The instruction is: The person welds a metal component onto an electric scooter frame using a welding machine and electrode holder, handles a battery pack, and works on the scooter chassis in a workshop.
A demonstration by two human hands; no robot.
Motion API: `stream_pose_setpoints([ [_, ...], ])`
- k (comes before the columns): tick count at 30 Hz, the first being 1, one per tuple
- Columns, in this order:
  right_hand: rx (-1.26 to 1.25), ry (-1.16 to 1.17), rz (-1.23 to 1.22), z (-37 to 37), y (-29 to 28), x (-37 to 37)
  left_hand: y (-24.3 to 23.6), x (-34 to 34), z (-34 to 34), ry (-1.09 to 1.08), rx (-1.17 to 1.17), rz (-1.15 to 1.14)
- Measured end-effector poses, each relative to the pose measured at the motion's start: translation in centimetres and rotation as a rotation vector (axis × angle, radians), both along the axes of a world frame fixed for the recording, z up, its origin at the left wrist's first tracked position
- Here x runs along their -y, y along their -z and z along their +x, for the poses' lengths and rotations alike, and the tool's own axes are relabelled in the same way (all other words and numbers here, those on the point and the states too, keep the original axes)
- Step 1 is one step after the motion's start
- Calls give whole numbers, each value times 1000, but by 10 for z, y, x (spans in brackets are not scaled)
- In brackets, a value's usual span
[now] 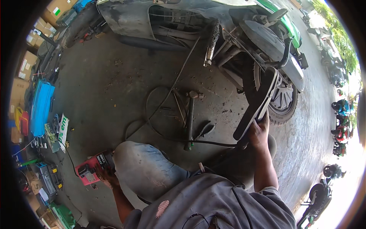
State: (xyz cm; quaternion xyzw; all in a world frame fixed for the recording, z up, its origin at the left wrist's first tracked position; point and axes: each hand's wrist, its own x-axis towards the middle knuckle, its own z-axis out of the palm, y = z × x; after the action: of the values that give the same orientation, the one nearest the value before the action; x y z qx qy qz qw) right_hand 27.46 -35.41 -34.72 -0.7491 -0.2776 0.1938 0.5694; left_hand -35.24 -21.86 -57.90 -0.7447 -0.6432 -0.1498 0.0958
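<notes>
My left hand [106, 176] lies with its fingers stretched over the dark face of a red and black box-shaped machine [85, 172] on the floor, beside my left knee. A thin cord runs from that machine. Raised over my right thigh, my right hand [259, 133] is closed around the lower part of a long, dark, curved panel [253, 110] with a pale edge. Its upper end overlaps the scooter's wheel [286, 101] from my viewpoint. A thick black cable [198, 142] reaches the area below this hand; where it ends is hidden.
A hammer [190, 114], pliers [206, 129] and thin rods [179, 105] lie on the floor ahead, among cable loops and dirt crumbs. The scooter [171, 24] with a metal stand tube [210, 49] is beyond. Boxes and a blue case [42, 108] line the left; motorcycles stand far right.
</notes>
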Motion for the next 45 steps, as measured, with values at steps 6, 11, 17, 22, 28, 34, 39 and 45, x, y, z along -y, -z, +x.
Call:
stream_pose_setpoints([
  [6,-75,-58,-9,2,-1,-11,-1,-1,0,15,2,-1],
  [11,-96,-47,29,-4,1,-12,-1,1,2,-28,-28,-46],
  [17,-880,-57,266,2,-6,1,-1,0,-4,32,-62,-9],
  [22,-524,-24,206,4,-7,6,-3,3,3,-8,-8,-29],
  [28,-257,10,73,-2,-1,-6,-8,2,10,-72,146,-54],
  [34,-299,51,10,-9,5,8,-11,2,15,-143,206,-80],
  [39,-256,44,48,-10,8,11,-21,1,29,-204,496,-122],
  [45,-226,-11,48,-2,2,2,-28,0,34,-234,361,-145],
])
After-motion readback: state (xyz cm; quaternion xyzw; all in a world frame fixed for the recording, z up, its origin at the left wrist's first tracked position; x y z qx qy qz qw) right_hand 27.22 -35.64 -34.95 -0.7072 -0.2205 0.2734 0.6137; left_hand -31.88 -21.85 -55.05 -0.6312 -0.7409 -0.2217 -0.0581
